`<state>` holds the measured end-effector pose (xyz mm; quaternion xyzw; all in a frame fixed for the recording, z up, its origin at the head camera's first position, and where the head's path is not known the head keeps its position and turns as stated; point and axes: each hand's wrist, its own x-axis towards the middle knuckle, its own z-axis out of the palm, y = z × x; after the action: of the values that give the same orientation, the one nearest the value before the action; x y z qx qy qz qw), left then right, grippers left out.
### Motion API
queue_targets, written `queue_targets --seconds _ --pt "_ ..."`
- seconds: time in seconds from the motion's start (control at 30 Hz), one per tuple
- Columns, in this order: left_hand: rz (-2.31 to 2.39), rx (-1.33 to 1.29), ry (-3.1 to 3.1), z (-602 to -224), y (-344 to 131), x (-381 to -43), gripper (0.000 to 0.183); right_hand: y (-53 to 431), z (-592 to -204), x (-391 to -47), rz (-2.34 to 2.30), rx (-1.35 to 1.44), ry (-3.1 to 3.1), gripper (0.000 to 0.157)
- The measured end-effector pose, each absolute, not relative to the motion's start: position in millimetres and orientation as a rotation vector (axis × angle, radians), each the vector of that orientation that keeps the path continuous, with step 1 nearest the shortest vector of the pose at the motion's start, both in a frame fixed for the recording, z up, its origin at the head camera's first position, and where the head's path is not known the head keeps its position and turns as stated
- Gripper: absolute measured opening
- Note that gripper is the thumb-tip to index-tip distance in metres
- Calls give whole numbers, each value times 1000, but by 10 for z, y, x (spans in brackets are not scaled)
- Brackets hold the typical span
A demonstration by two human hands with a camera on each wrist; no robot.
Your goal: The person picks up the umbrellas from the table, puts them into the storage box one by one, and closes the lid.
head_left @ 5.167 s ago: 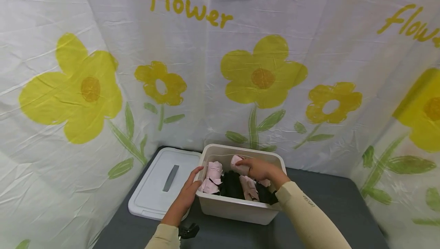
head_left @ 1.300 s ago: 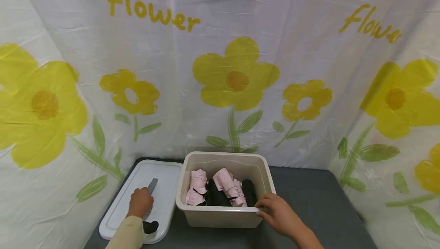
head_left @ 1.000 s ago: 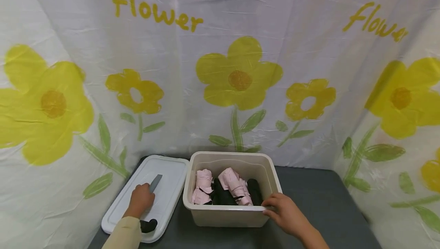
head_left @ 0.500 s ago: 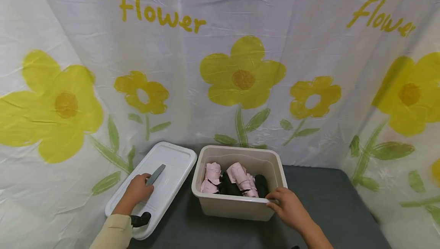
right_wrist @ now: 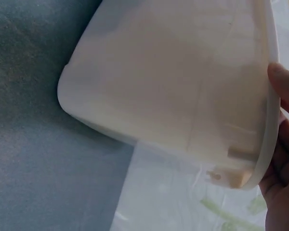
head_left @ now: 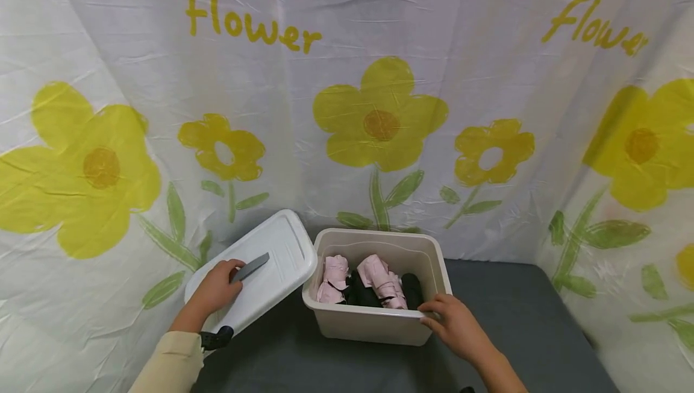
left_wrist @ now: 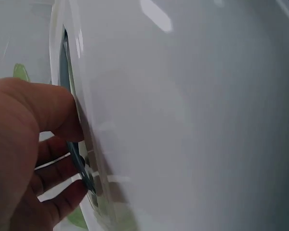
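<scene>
My left hand (head_left: 215, 289) grips the grey handle (head_left: 255, 266) of a white plastic lid (head_left: 284, 242). The lid is tilted, its right end raised beside the bin's left rim. In the left wrist view the thumb and fingers close round the handle (left_wrist: 64, 65), and the lid's broad white face (left_wrist: 183, 120) fills the rest. My right hand (head_left: 455, 325) pinches the front right corner of the beige storage bin (head_left: 374, 325), thumb outside the rim in the right wrist view. Inside the bin lie rolled pink bundles (head_left: 382, 281) with dark straps and black rolled bundles (head_left: 412, 290).
The bin stands on a dark grey table (head_left: 504, 308), close to the back. A white curtain (head_left: 293, 140) printed with yellow flowers hangs behind the table and on both sides. A black band (head_left: 215, 339) is on the left wrist.
Five seconds ago the right hand was inside the bin on a pink bundle, the left on its rim. Since then the left hand has taken the lid's handle and lifted and tilted the lid rightward.
</scene>
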<state>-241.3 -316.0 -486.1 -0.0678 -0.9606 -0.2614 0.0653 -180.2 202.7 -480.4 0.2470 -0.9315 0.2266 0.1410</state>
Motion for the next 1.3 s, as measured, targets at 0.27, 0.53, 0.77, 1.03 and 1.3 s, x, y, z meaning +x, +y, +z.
queue_targets --seconds 0.27,0.53,0.77,1.03,1.3 --pt "-736 -316 -2911 -4759 -3027 -2477 36 2025 -4942 -1750 581 687 -2489 24" --pt "-698 -387 -2928 -4645 -2809 -2514 34 2103 -4915 -1769 614 632 -2512 25" --pt "-687 -444 -2949 -4624 -2608 -2550 35 2109 -4941 -1768 625 607 -2495 26" --pt "-588 -497 -2954 -4605 -2437 -2633 35 2116 -5011 -1739 590 610 -2479 33" --pt "-429 -506 -2986 -4525 -2237 -2700 32 2131 -5038 -1718 558 653 -2429 39"
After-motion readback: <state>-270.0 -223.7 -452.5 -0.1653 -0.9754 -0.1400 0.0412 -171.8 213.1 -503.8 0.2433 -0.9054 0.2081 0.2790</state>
